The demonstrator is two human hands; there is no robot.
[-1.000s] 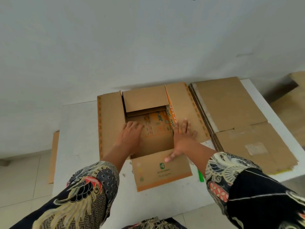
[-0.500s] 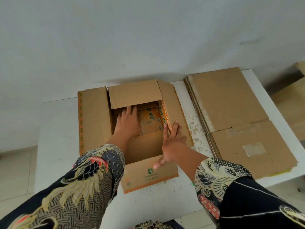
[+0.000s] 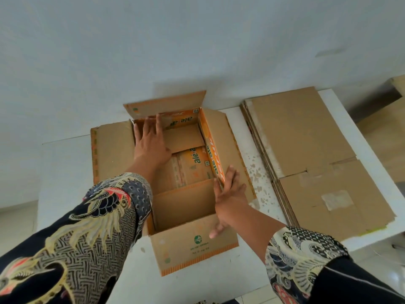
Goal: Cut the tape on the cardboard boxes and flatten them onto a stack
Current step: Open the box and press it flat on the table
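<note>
An open cardboard box (image 3: 186,244) with orange print stands on the white table (image 3: 65,172), all its top flaps spread outward. My left hand (image 3: 151,141) reaches inside with fingers spread, pressing toward the far left inner wall. My right hand (image 3: 228,194) lies flat against the near end of the right wall, thumb down on the near flap. To the right lies a stack of flattened boxes (image 3: 306,154), plain brown side up.
A white wall rises right behind the table. More cardboard (image 3: 390,137) lies on the floor to the far right. The table's bare top shows between the box and the stack, with flaked spots.
My left hand has slid deeper, from the box floor to the far wall. The far flap has tipped up and back. My right hand stays on the right wall.
</note>
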